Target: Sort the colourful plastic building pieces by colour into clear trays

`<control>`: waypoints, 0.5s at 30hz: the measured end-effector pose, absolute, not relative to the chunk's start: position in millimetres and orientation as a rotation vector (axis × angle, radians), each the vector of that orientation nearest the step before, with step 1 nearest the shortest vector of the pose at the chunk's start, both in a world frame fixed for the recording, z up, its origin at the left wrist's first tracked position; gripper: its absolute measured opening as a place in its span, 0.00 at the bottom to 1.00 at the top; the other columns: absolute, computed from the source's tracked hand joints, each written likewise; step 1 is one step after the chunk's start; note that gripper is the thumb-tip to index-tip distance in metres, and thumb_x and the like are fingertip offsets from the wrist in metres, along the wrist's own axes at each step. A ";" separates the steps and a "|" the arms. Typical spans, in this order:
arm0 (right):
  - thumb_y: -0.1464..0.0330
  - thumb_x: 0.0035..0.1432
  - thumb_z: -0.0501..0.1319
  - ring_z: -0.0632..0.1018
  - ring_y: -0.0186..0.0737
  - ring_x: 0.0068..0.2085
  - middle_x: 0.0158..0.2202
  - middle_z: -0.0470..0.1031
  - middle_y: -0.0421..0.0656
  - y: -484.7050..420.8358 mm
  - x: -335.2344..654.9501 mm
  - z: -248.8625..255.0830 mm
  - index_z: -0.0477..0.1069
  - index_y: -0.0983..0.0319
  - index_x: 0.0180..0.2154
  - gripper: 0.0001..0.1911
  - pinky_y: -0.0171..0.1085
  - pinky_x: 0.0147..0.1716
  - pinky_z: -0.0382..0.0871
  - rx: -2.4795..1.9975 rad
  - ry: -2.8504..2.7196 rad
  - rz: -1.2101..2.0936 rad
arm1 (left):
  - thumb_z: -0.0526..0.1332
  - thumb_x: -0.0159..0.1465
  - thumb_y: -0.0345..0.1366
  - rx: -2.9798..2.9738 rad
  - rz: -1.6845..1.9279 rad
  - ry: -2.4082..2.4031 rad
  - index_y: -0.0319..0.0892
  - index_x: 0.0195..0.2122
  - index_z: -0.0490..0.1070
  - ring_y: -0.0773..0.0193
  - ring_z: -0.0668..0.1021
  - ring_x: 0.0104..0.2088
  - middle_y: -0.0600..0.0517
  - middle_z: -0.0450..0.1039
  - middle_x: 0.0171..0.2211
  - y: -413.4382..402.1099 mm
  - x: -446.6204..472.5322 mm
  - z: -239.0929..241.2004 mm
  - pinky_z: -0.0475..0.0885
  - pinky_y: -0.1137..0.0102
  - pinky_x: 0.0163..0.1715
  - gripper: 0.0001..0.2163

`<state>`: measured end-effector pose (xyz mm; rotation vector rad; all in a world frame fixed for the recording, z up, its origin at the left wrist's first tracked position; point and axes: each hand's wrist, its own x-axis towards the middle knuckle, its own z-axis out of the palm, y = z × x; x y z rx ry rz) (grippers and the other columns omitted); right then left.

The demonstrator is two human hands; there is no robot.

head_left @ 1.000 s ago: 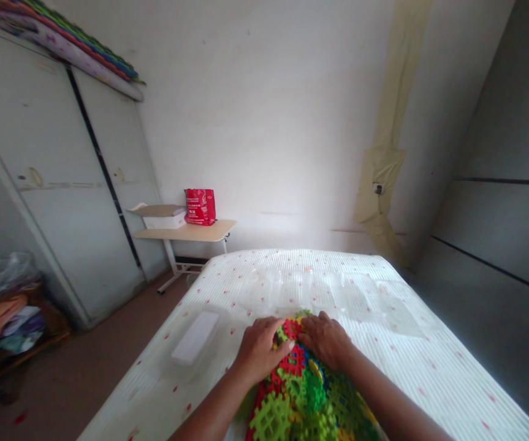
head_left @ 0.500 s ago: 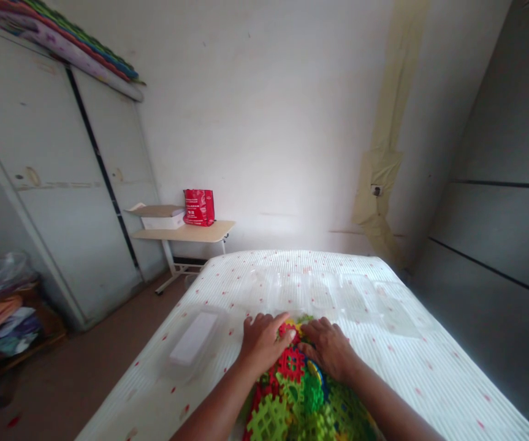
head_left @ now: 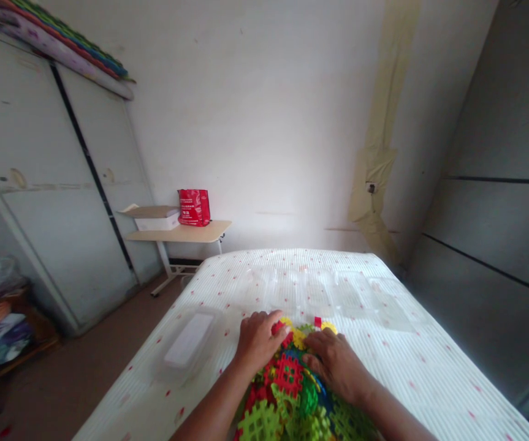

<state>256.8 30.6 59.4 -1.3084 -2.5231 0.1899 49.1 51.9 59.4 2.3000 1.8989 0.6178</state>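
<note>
A heap of plastic interlocking pieces [head_left: 287, 375] in red, green, yellow and blue lies at the near end of the bed. Over the heap's left side rests my left hand [head_left: 259, 338], palm down, its thumb apart from the fingers and near a red piece. My right hand [head_left: 338, 362] lies across the right side, fingers stretched forward and slightly bent beside a yellow piece [head_left: 298, 338]. Past its fingertips sit another yellow piece [head_left: 329, 327] and a small red one [head_left: 318, 321]. Neither hand visibly grips a piece, though my palms hide what is under them.
Several clear plastic boxes [head_left: 317, 288] stand in a row across the white striped bed sheet [head_left: 227, 269]. To the left is a clear box [head_left: 190, 340] with something pale in it. Behind the bed, a small table [head_left: 200, 233] carries a red bag [head_left: 194, 207] and a white box [head_left: 156, 222].
My right hand has shifted slightly right, away from my left hand. More yellow and red pieces now show between and beyond the fingers. The view has turned slightly.
</note>
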 end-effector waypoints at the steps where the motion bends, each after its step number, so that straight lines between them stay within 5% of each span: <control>1: 0.55 0.63 0.43 0.70 0.44 0.43 0.43 0.73 0.45 31.7 259.0 57.8 0.70 0.56 0.43 0.21 0.41 0.40 0.63 -1.335 -2.480 0.171 | 0.52 0.61 0.48 2.286 0.628 1.901 0.51 0.50 0.68 0.60 0.73 0.44 0.52 0.75 0.41 51.2 47.6 59.2 0.63 0.66 0.45 0.18; 10: 0.52 0.60 0.46 0.67 0.48 0.53 0.55 0.67 0.48 53.3 278.1 31.5 0.67 0.55 0.51 0.25 0.46 0.47 0.62 -1.625 -2.257 0.111 | 0.53 0.59 0.49 2.160 0.693 1.813 0.46 0.49 0.70 0.60 0.67 0.56 0.49 0.66 0.55 46.0 41.3 40.8 0.59 0.67 0.55 0.20; 15: 0.46 0.58 0.43 0.65 0.50 0.54 0.57 0.65 0.46 50.6 276.1 36.8 0.65 0.53 0.53 0.30 0.50 0.46 0.61 -1.568 -2.354 0.177 | 0.53 0.58 0.50 2.156 0.632 1.715 0.48 0.52 0.67 0.60 0.69 0.54 0.51 0.69 0.53 40.8 39.9 45.0 0.59 0.66 0.55 0.22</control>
